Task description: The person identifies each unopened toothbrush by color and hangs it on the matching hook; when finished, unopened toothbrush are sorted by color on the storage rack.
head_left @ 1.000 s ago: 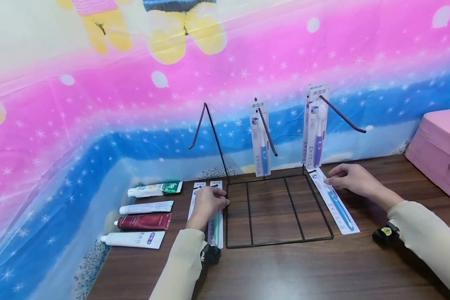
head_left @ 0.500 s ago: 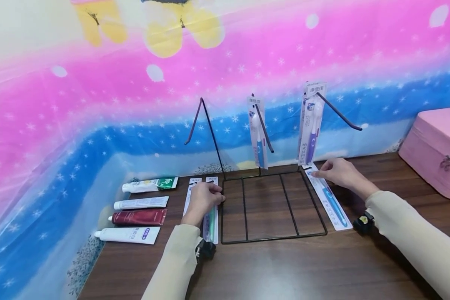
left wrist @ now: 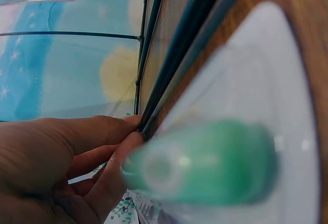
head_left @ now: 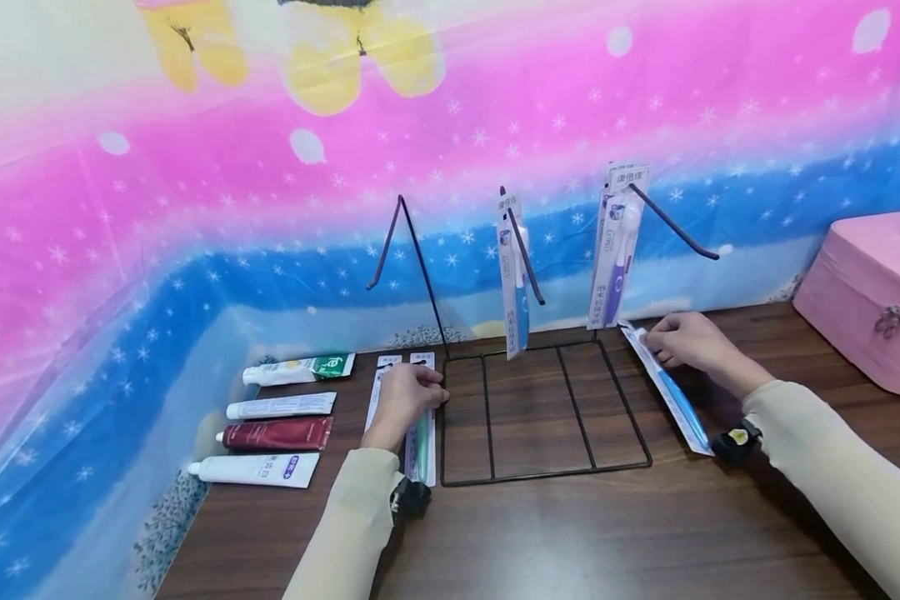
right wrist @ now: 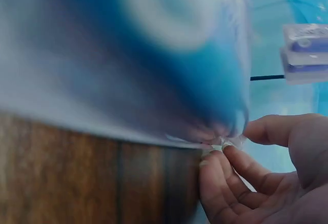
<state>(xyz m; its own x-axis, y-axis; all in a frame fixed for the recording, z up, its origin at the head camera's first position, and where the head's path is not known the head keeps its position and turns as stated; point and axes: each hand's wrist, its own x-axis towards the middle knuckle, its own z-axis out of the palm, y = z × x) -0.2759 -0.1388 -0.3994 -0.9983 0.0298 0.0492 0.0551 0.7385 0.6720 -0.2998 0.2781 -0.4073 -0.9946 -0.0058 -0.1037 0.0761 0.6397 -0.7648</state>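
Observation:
In the head view my left hand (head_left: 405,400) is at the left side of a black wire display rack (head_left: 487,417). Thumb and finger pinch its bar (left wrist: 179,42) in the left wrist view. Beneath that hand lie two packaged toothbrushes, one with a green handle (head_left: 422,454). Right of the rack, my right hand (head_left: 693,346) pinches the upper edge of a packaged blue toothbrush (head_left: 675,396), which is tipped on its side close over the table. The right wrist view shows its blue handle (right wrist: 220,75) large and blurred, with fingertips at the pack's edge.
A packaged blue toothbrush (head_left: 521,308) hangs on the rack's middle hook, and purple ones (head_left: 615,283) on the right hook (head_left: 675,223). The left hook (head_left: 385,250) is bare. Several toothpaste tubes (head_left: 273,435) lie at left; a pink case (head_left: 862,300) stands at right.
The blue toothbrush pack at right has gone from lying flat to tilted on edge in my right hand. The middle hanging pack has turned. My left hand stays at the rack.

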